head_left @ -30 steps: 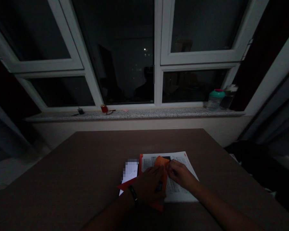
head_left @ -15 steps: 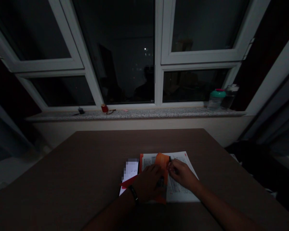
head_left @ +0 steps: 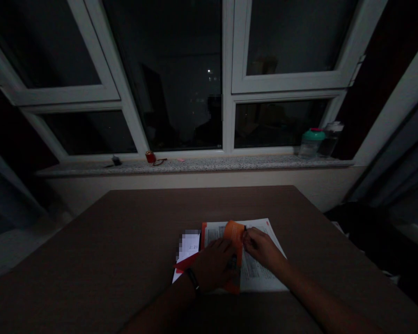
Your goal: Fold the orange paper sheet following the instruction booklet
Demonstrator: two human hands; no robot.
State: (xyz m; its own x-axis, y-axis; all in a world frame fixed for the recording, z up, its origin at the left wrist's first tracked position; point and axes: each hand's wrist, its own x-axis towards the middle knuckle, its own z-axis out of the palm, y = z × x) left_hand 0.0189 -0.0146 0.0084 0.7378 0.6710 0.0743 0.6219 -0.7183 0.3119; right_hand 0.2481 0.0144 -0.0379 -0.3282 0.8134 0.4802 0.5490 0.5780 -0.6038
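An open booklet with white printed pages (head_left: 261, 277) lies on the table, and an orange sheet (head_left: 235, 230) curls up along its middle. My left hand (head_left: 214, 264), a dark band on its wrist, presses on the booklet's left side with fingers stretched out over the orange sheet. At that sheet's right edge is my right hand (head_left: 264, 248), its fingers closed in a pinch. A small dark tip shows beside these fingers; what they grip is too dark to make out. A red flap (head_left: 187, 263) sticks out left of my left hand, over a lit phone (head_left: 191, 243).
The brown table (head_left: 135, 232) stands below a window. On the speckled sill (head_left: 209, 163) are a small red container (head_left: 149, 157), a small dark object (head_left: 116, 160) and a clear bottle with a teal lid (head_left: 312, 144), beside another clear bottle (head_left: 330, 141).
Both hands and the booklet stay almost where they were. The view has shifted very slightly.
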